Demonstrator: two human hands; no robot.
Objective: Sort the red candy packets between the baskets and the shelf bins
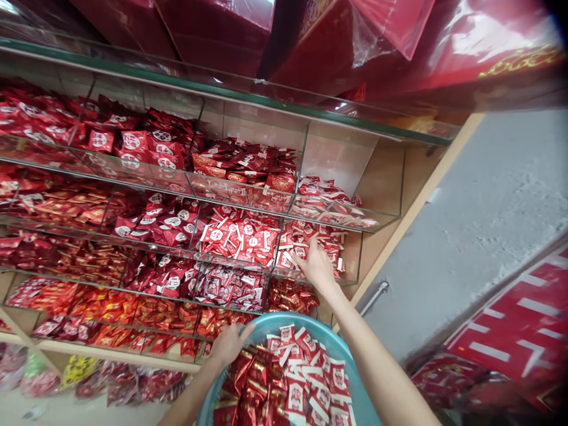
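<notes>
My left hand [231,344] grips the rim of a teal plastic basket [284,318], thumb over the edge. Inside the basket, red-and-white packets [306,367] fill the right part, and shiny red packets with gold trim [252,384] lie on the left. Up at the shelf, my right hand [316,264] reaches into the rightmost compartment, over a pile of small red-and-white packets [331,239]. Its thumb is stretched out leftward against the packets, apart from the other fingers, which are partly hidden. No packet shows in its grasp.
Tiered shelves with clear dividers hold several kinds of red packets [239,236]. A glass shelf edge [248,97] crosses above, under large red boxes [213,35]. To the right are a wooden side panel [417,195], a grey wall [501,195] and a hanging red-and-white item [519,319].
</notes>
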